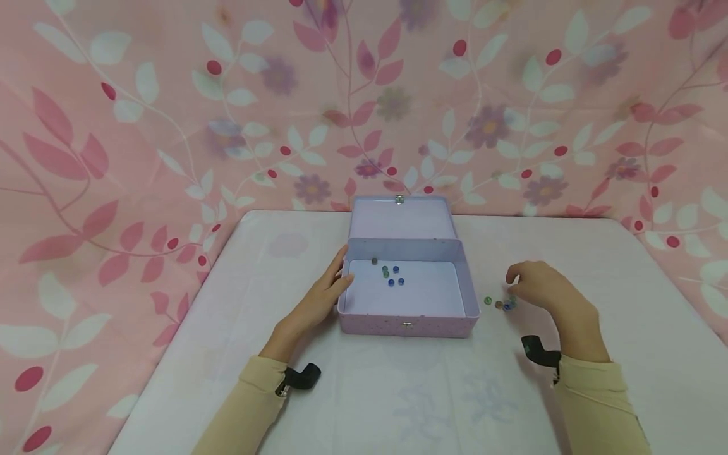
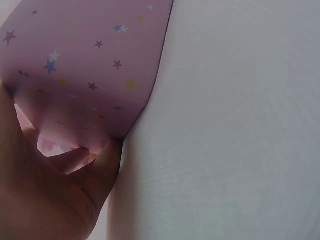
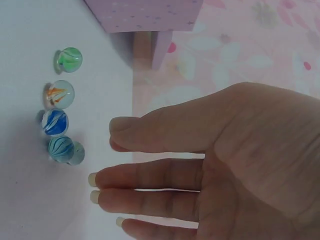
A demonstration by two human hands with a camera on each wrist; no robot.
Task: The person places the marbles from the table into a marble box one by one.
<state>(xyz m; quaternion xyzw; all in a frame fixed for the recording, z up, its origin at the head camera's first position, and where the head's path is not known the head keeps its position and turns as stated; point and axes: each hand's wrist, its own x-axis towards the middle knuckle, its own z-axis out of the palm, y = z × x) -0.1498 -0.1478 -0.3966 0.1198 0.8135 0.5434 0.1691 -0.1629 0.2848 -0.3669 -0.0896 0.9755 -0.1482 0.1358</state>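
A lilac tin box (image 1: 370, 325) with star prints stands with its lid (image 1: 400, 218) tipped back. My left hand (image 1: 318, 297) grips its left wall, thumb over the rim and fingers along the outside. Several glass marbles lie on the box floor, among them a blue marble (image 1: 400, 282). To the right of the box my right hand (image 1: 548, 291) hovers over more marbles, fingers apart and holding nothing. In the right wrist view a green marble (image 3: 70, 59), an orange-swirled marble (image 3: 60, 94), a blue marble (image 3: 55, 122) and a teal marble (image 3: 61, 149) form a line, with another partly hidden behind the teal one.
The box and loose marbles are on a table with a white cloth (image 1: 364, 392). A pink floral curtain (image 1: 364, 95) hangs behind the table's back edge. A black wrist camera (image 1: 303, 376) sticks out from the left sleeve, another (image 1: 537, 351) from the right.
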